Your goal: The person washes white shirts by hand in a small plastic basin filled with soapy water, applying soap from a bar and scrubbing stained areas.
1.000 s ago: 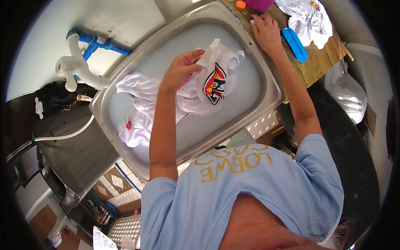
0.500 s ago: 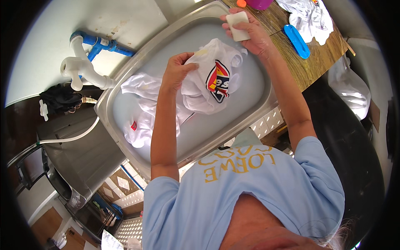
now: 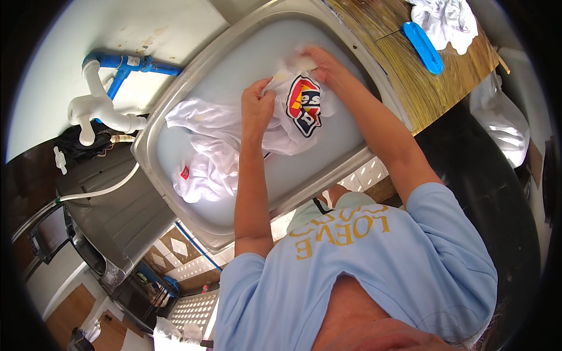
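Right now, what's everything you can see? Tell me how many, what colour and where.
Basin: 1, grey, centre
Clothing: count unclear, white with colourful print, in the basin
Bar: 1, whitish, blurred, in right hand
Table: 1, brown, upper right
Oblong object: 1, blue, on table
Crumpled cloth: 1, white, on table
Tap: 1, white, upper left
Pipe: 1, blue, upper left
Hose: 1, white, left
Baggy bundle: 1, white, far right
Shirt: 1, light blue, lower centre
Left hand: 1, bare, gripping clothing
Right hand: 1, bare, holding the bar

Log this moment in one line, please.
left hand: pinching white garment | right hand: holding whitish bar, blurred | garment: partly in cloudy water, metal basin | nearby: blue oblong item on wooden table
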`<state>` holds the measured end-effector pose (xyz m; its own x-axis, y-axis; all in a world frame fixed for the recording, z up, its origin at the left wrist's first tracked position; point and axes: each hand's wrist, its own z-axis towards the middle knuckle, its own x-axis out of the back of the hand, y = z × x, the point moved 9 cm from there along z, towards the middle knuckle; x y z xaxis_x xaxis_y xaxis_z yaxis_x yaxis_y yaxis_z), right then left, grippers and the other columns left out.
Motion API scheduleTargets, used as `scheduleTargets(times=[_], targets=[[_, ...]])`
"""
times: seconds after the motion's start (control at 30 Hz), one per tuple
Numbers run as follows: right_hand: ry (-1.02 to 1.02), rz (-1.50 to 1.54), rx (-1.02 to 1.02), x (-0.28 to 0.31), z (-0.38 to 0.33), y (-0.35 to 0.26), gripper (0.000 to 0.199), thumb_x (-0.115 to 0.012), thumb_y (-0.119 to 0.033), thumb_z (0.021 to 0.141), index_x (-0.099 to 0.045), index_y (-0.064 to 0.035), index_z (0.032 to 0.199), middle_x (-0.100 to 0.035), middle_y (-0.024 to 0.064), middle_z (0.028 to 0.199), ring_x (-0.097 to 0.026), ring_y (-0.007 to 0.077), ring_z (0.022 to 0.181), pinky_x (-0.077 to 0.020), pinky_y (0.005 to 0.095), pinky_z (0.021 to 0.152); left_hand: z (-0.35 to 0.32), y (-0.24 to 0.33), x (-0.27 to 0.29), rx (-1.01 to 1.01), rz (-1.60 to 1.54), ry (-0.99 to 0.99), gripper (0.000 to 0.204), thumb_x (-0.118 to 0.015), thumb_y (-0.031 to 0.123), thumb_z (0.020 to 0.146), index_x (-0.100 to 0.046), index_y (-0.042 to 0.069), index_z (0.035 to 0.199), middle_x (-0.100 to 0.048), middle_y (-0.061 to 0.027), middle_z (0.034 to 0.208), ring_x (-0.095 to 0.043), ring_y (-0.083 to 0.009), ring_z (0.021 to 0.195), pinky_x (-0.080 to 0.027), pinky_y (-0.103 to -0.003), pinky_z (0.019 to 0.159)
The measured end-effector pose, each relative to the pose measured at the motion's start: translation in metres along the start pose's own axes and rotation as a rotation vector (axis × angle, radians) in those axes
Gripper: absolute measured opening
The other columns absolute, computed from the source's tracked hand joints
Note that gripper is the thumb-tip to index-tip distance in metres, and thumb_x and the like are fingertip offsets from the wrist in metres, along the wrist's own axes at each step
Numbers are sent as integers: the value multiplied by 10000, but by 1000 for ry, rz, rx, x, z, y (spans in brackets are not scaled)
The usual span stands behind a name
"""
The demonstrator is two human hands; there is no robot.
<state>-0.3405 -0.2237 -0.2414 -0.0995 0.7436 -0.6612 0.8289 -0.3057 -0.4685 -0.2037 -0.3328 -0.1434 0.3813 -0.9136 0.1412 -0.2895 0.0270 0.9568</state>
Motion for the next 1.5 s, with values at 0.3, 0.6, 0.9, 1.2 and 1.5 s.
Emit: scheduleTargets(times=[0.3,0.6,0.9,1.2,1.5], targets=[[-424,-326,357,-73,-6,-14,225,-569,-214,867,-601,-62,1029,-642,109,1004,-626,241,904,-508,362,808,-7,-10,-18,201,-838,8,519,-405,-81,791,-427,-98,1309,-576,-195,1190,-625,-247,958,-530,-344,836],[-299,-1519,1212,-145,-112,-4,297,-572,-375,855,-623,-104,967,-629,145,955,-597,334,894,-475,434,780,-38,16,-50,91,-1311,-148,520,-317,378,990,-355,29,1373,-455,-89,1342,-443,-270,1249,-386,-421,1040],[-538,-1390,1234,-159,-151,37,281,-641,-391,816,-654,-137,936,-639,99,928,-601,326,895,-471,399,835,-36,5,-42,10,-1441,-243,679,-258,563,960,-315,71,1424,-450,-74,1343,-419,-265,1267,-324,-413,1082],[-317,-1380,1200,-148,-147,20,247,-675,-292,802,-675,-91,945,-656,106,957,-618,296,891,-497,365,781,-46,2,-45,158,-1219,-34,907,-250,722,881,-263,9,1441,-344,-107,1453,-330,-301,1327,-225,-436,1124],[-133,-1263,1040,-124,-110,-17,247,-640,-324,810,-693,-111,925,-652,124,943,-623,310,836,-491,384,764,-51,18,-60,141,-1277,-166,930,-265,772,840,-304,50,1426,-388,-114,1416,-349,-307,1315,-258,-444,1109]])
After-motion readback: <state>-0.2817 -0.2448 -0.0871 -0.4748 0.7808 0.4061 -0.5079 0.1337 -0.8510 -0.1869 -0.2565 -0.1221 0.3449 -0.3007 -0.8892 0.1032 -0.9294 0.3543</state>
